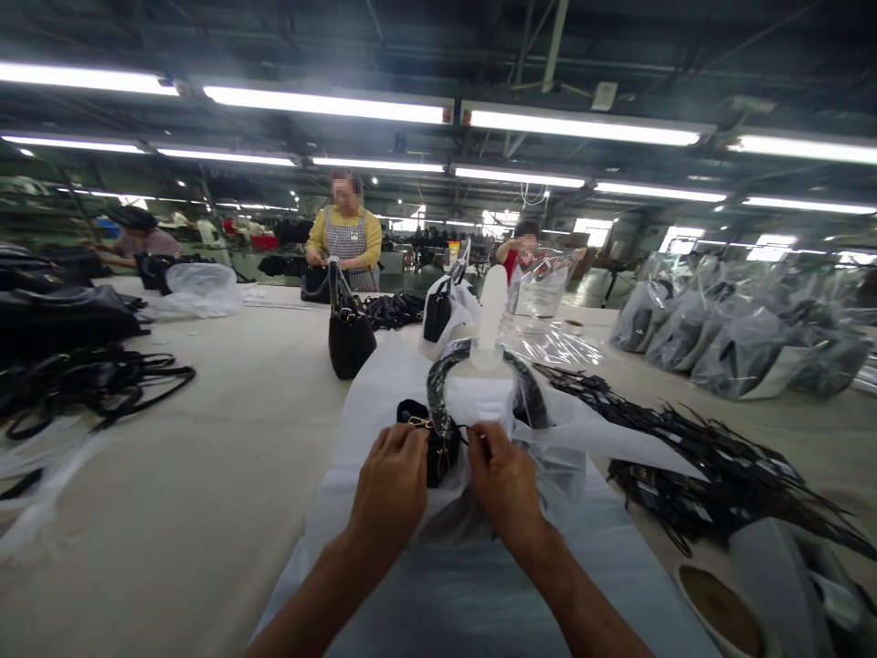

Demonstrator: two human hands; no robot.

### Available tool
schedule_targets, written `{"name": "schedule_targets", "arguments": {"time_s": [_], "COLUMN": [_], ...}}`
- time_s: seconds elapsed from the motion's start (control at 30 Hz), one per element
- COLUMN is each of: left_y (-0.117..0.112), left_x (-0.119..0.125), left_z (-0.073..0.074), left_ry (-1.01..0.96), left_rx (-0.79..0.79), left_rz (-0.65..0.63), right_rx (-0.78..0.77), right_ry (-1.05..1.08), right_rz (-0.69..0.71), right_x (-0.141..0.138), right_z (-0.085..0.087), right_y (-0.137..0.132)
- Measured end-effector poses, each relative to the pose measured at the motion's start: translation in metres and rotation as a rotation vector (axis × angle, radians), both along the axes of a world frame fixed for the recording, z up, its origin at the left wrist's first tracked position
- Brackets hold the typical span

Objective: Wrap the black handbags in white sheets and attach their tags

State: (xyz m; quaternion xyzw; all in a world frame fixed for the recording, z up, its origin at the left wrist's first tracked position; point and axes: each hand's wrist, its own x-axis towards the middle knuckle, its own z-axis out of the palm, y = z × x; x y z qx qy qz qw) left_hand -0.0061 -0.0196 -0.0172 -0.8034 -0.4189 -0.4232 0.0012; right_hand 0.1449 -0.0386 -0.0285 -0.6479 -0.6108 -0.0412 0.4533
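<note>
A black handbag [442, 457] with gold clasps is before me, partly wrapped in white tissue paper [376, 402]. Clear film covers its arched handle [438, 379], and a white plastic form [491, 315] rises between the handle's sides. My left hand [392, 482] is closed at the bag's left side, its fingers curled on the black material beside a gold clasp. Across from it, my right hand [505, 482] pinches a thin black cord [464, 431] between thumb and forefinger. Paper and my fingers hide much of the bag's body.
Black tagged straps [692, 484] lie to the right, near a tape roll [723, 608] and grey dispenser [795, 576]. Bagged handbags [740, 352] stand behind them. Another black handbag [349, 343] stands ahead; black bags [68, 311] are piled left. Co-workers [346, 238] work across the table.
</note>
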Motion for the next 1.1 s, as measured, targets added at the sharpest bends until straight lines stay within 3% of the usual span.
{"name": "schedule_targets", "arguments": {"time_s": [0.13, 0.3, 0.47, 0.63, 0.77, 0.9, 1.1], "left_y": [0.03, 0.046, 0.056, 0.063, 0.063, 0.063, 0.06], "left_x": [-0.003, 0.007, 0.008, 0.003, 0.008, 0.013, 0.001], "left_z": [0.01, 0.015, 0.018, 0.02, 0.02, 0.014, 0.008], "left_ry": [-0.24, -0.493, -0.535, -0.466, -0.528, -0.581, -0.517], "left_rx": [-0.301, -0.641, -0.813, -0.894, -0.917, -0.834, -0.625], "left_rz": [-0.142, -0.364, -0.485, -0.608, -0.574, -0.537, -0.415], "right_rx": [0.02, 0.042, 0.085, 0.044, 0.069, 0.052, -0.063], "right_ry": [-0.088, -0.202, -0.318, -0.356, -0.337, -0.259, 0.062], "right_rz": [-0.046, -0.123, -0.135, -0.104, -0.03, 0.018, 0.157], "right_x": [0.008, 0.014, 0.007, -0.001, -0.006, -0.008, -0.001], "right_z": [0.002, 0.0, 0.002, 0.006, 0.009, 0.009, 0.002], "right_y": [0.0, -0.003, 0.001, 0.01, 0.016, 0.02, 0.015]}}
